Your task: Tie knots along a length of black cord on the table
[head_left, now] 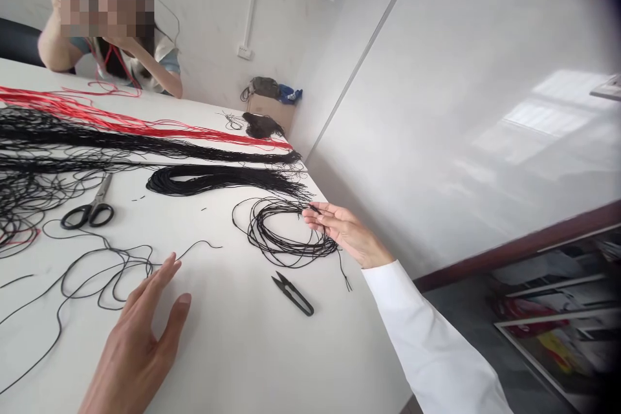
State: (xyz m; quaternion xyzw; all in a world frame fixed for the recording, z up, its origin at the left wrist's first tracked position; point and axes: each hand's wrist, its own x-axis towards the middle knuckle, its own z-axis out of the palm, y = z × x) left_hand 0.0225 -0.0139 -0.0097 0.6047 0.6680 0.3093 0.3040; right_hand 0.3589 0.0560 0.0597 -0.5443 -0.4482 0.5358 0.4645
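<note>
My right hand point(337, 225) pinches the edge of a loose coil of thin black cord point(272, 246) at the table's right side. My left hand point(145, 330), fingers apart and holding nothing, hovers over the white table point(233, 349) beside a loosely looped black cord point(114, 265). Small black thread snips point(294, 294) lie just below the coil. Black-handled scissors point(90, 213) rest at the left, near tangled black cords point(29, 200). Behind the coil is a folded bundle of black cord point(218, 180).
Long strands of black cord point(145, 142) and red cord point(160, 129) stretch across the table. A dark clump of thread point(262, 124) sits near the far corner. Across the table a person point(111, 45) handles red cord. A glass-fronted cabinet point(557, 330) stands at the lower right.
</note>
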